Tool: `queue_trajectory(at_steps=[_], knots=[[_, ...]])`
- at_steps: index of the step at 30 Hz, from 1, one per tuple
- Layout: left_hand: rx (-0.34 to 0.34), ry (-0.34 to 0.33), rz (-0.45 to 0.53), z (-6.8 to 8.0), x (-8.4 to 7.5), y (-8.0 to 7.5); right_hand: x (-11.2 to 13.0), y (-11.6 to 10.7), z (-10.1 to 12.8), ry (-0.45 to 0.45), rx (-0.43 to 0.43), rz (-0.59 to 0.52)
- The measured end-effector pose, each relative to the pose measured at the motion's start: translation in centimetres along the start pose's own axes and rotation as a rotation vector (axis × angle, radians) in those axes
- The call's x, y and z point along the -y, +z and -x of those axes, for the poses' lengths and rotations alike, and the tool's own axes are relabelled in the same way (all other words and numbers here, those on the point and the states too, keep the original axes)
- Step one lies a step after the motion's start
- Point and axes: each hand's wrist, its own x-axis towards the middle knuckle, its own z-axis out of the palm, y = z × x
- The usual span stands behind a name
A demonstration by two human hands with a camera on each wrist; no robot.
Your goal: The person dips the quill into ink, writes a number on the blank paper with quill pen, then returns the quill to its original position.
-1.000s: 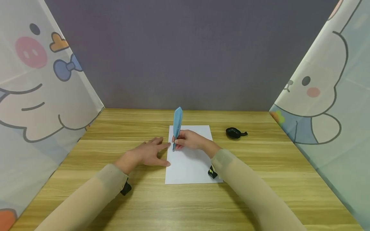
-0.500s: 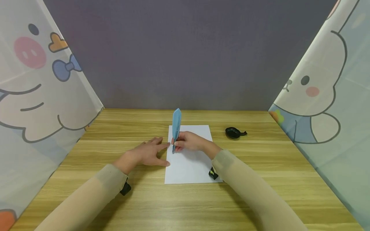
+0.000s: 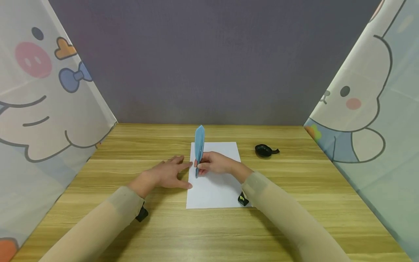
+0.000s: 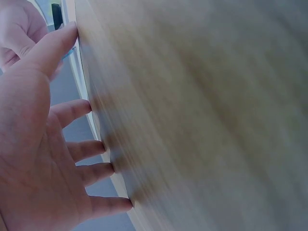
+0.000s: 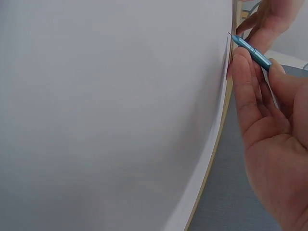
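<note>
My right hand (image 3: pixel 216 163) pinches a blue feather pen (image 3: pixel 199 142) between thumb and fingers, over the left part of a white sheet of paper (image 3: pixel 214 193). The feather points up, and the nib is down at the sheet. In the right wrist view, the pen's shiny blue barrel (image 5: pixel 253 53) ends in a thin nib right at the paper's surface. My left hand (image 3: pixel 166 174) rests on the table with fingers spread, its thumb and index fingertips at the sheet's left edge. The left wrist view shows these fingertips (image 4: pixel 109 204) touching the tabletop.
A small black rounded object with a narrow tail (image 3: pixel 264 150) lies on the wooden table (image 3: pixel 183 233) right of the paper. A dark grey panel (image 3: pixel 209 65) stands behind the table. Cartoon-printed cloths (image 3: pixel 59 120) flank both sides.
My right hand and the feather pen have slid a short way toward me along the sheet's left side. The left hand and the paper stay in place.
</note>
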Motion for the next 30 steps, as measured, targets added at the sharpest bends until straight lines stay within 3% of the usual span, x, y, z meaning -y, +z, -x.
queue_trajectory(at_steps=[17,30], knots=[[0.002,-0.009,0.003,0.0,-0.1,0.0,0.1,0.4,1.2,-0.009,0.026,-0.031],[0.0,-0.014,0.0,-0.1,0.1,0.2,0.4,0.7,2.4,-0.004,0.052,0.005]])
